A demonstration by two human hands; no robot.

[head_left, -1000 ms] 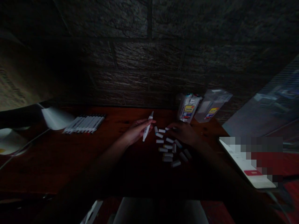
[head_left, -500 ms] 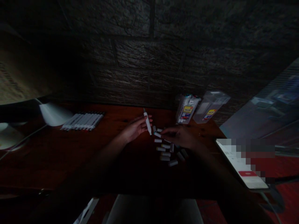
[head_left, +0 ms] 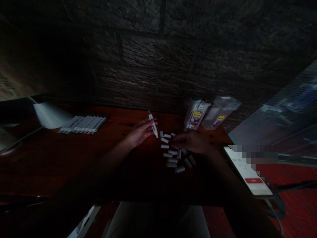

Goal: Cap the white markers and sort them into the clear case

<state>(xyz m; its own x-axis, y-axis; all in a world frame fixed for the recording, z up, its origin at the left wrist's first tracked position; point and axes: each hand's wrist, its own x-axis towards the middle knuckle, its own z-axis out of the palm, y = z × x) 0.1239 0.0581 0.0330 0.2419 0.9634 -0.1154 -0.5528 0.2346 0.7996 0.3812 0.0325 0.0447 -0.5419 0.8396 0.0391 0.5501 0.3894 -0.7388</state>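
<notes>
My left hand [head_left: 141, 133] is closed around a white marker pen [head_left: 153, 126], thumb on its barrel. The pen tilts, its grey end pointing up and away and its white end down. To the right, my right hand [head_left: 189, 141] reaches low over a group of loose white pen caps [head_left: 172, 152], some with coloured ends. Its fingers are loosely bent beside a cap [head_left: 164, 140], with nothing clearly seen between them. Dim light blurs the fingertips, and the hand hides part of the group.
A row of white markers [head_left: 83, 124] lies at the left beside a white lamp [head_left: 51, 114]. Two clear plastic cases stand at the back right, one with pens [head_left: 195, 114], the other see-through [head_left: 220, 112]. A lit phone or tablet [head_left: 250, 175] lies at the right edge. Behind rises a stone wall [head_left: 153, 62].
The view has shifted slightly. My right hand has drawn a little to the right, uncovering more of the caps. The pen in my left hand has turned, so dark print shows on its barrel.
</notes>
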